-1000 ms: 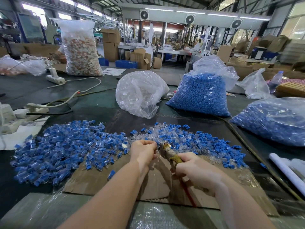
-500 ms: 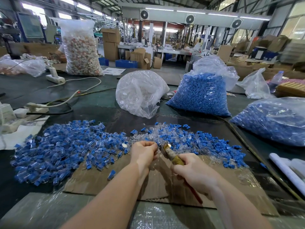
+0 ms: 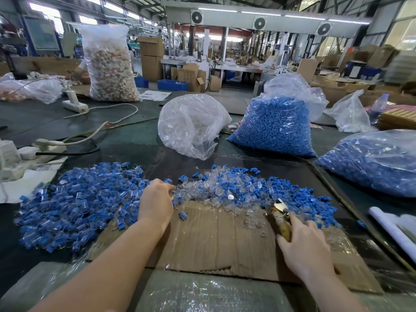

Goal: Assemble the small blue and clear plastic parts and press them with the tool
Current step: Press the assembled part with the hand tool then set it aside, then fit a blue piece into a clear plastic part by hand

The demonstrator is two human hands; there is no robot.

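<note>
Right hand (image 3: 304, 248) clamps the tool (image 3: 280, 218); left hand's (image 3: 155, 202) grip is hidden among blue parts (image 3: 74, 199).

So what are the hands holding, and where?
The right hand grips the yellowish-handled metal tool by its handle. The left hand rests on the parts; any hold is hidden.

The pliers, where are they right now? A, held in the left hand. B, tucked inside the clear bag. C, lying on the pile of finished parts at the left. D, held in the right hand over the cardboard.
D: the right hand grips the pliers above the cardboard, while the left hand reaches into the loose parts.
</note>
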